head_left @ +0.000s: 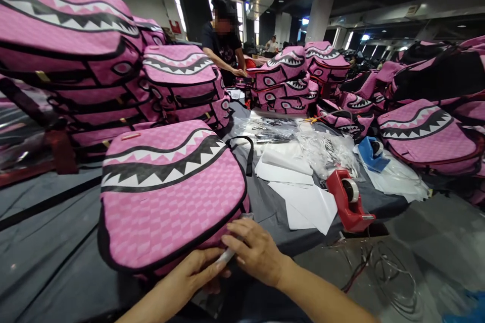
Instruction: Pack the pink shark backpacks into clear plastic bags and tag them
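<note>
Bag (174, 207) looks sewn up and lies front face up, so I'd call that part done. Whatever's going on at its near edge seems partway: a whitish strip (226, 256) sits between the fingers and doesn't look settled yet. Can't tell how much is left. Left hand (191, 272) has thumb and fingers pinched narrow on the strip's near end; right hand (259, 250) has its fingers curled over the far end. Bag's just beyond the fingers and mostly off to their left, lower right edge seemingly touching the left fingertips.
</note>
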Demonstrator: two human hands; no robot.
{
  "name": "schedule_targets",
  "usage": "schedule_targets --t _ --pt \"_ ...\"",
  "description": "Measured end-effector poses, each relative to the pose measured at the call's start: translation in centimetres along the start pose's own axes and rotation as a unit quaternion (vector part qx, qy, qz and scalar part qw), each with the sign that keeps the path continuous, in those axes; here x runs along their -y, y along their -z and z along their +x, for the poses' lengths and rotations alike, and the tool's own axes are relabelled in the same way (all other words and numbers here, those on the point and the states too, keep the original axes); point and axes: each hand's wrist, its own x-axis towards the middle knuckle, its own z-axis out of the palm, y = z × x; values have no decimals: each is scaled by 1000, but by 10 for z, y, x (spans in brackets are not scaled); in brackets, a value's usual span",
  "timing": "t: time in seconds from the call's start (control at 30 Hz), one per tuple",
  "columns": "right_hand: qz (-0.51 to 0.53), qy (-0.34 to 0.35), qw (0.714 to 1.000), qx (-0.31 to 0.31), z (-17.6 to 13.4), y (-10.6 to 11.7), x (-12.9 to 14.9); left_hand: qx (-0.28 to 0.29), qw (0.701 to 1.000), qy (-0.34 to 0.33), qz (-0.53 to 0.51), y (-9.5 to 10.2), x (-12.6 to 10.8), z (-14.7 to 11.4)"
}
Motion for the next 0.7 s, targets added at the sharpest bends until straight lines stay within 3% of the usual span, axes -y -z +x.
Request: schedule_targets --t 0.1,0.2,0.33,0.43,0.5,0.57,0.63,0.7 --pt "29 -126 992 -11 -27 9 25 -46 999 7 -4 -7 6 -1" --pt "51 -230 971 45 -33 -13 32 -65 998 -3 5 -16 6 1" --pt "71 -311 942 103 -4 -52 5 -100 995 -23 6 -16 6 10" --pt "38 -365 919 141 17 -59 -21 -155 988 -9 -12 -8 7 17" --pt "14 -381 916 124 17 -48 -29 -163 986 6 -31 -3 5 20" --pt "-4 -351 935 56 5 -24 -29 -145 989 20 -36 -2 0 21" --pt "-17 -308 950 -39 -17 13 -25 -114 993 23 -21 -2 -3 21" --pt "-44 -303 944 -123 -47 62 -25 -100 995 11 15 -2 3 18"
